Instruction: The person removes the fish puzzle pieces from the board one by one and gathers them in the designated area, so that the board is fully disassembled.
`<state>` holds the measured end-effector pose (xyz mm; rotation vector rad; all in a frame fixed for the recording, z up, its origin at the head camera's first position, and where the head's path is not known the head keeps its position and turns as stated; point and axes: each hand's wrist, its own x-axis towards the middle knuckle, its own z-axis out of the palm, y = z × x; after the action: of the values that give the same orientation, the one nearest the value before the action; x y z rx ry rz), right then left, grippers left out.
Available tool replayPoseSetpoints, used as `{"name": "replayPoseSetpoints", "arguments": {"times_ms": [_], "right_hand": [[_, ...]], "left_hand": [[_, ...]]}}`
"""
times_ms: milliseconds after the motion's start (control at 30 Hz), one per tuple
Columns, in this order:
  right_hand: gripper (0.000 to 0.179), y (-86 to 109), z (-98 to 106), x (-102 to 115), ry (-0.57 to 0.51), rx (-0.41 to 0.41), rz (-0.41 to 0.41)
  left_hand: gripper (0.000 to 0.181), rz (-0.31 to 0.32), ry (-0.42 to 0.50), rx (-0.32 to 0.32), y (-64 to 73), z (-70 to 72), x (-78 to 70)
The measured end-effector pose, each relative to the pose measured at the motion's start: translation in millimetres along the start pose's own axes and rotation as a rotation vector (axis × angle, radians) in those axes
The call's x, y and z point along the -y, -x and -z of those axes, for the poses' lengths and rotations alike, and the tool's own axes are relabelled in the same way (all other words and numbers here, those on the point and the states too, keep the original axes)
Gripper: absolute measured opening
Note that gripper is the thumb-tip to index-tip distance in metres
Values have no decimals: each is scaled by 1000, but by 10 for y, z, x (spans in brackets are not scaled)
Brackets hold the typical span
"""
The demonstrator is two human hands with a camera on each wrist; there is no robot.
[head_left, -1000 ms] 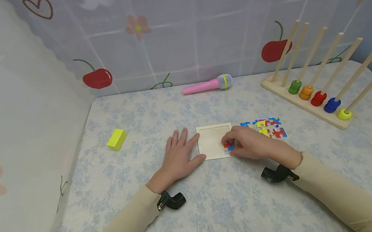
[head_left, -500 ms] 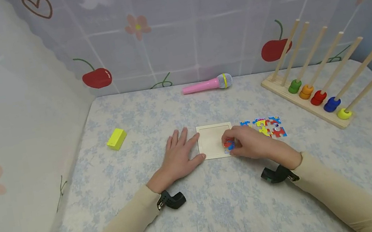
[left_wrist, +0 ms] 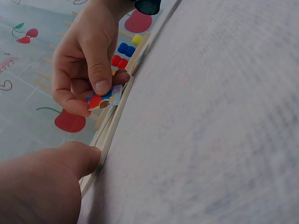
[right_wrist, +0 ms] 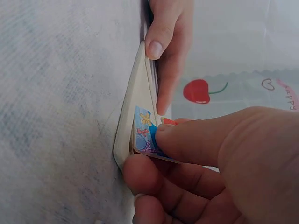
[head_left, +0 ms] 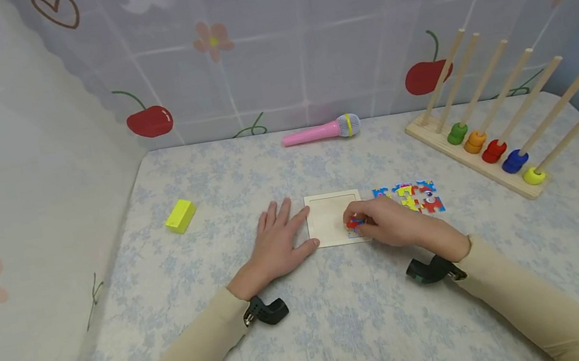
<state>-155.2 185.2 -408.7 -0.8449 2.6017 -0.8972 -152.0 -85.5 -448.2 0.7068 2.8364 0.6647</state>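
A square pale wooden puzzle tray [head_left: 325, 220] lies on the table in front of the person. The left hand [head_left: 276, 243] lies palm down with fingers spread, its thumb and index fingertip touching the tray's left edge. Over the tray's lower right corner the right hand [head_left: 391, 221] pinches a jigsaw piece [right_wrist: 144, 131] between thumb and fingers. Blue, with red on it and a printed starfish, the piece is tilted at the tray's rim in the right wrist view. Fingers hide part of it. Several loose jigsaw pieces [head_left: 433, 205] lie to the right of the tray, some behind the right hand.
A pink toy microphone [head_left: 316, 132] lies at the table's back edge. At the back right stands a wooden peg rack [head_left: 478, 158] with coloured beads and tall sticks. A yellow block [head_left: 180, 216] sits to the left. A printed curtain [head_left: 300, 38] hangs behind the table.
The right hand's thumb and fingers have shifted slightly about the piece, which has turned a little at the tray's corner. The left hand stays in place.
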Motion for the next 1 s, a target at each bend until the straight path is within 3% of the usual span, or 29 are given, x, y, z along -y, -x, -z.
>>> {"name": "replayPoseSetpoints", "arguments": {"times_ms": [467, 800, 1000], "right_hand": [[20, 168, 308, -30, 4, -96, -60], [27, 520, 550, -219, 61, -118, -239], [26, 735, 613, -356, 68, -144, -272]], "left_hand": [[68, -5, 18, 3, 17, 28, -17], [69, 2, 33, 17, 31, 38, -21], [68, -9, 33, 0, 25, 21, -15]]}}
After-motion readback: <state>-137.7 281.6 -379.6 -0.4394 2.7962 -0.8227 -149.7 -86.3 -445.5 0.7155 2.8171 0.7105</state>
